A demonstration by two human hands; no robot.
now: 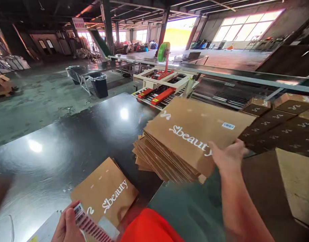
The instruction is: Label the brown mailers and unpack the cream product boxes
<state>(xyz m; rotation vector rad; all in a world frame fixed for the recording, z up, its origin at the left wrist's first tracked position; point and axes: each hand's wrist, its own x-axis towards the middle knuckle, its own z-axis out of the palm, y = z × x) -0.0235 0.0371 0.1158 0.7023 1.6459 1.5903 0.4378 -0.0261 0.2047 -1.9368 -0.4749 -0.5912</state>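
My left hand (68, 224), low at the left, pinches a strip of barcode labels (91, 226). Just beyond it, a flat brown carton (104, 186) printed "Sbeauty" lies on the dark table, its near corner partly covered by the strip. My right hand (230, 155) grips the right edge of another flattened carton (194, 117), thumb on top. That carton bears white lettering and a barcode sticker (228, 125) near its far right corner. It rests on or just above an uneven stack of flattened cartons (154, 158); I cannot tell which.
A dark, shiny table (68, 148) spreads to the left. Past the stack stands a carton-sealing machine (166, 84) with a green tape roll (163, 52). Closed boxes (277, 117) are piled at the right. A lined black bin (99, 86) stands on the floor.
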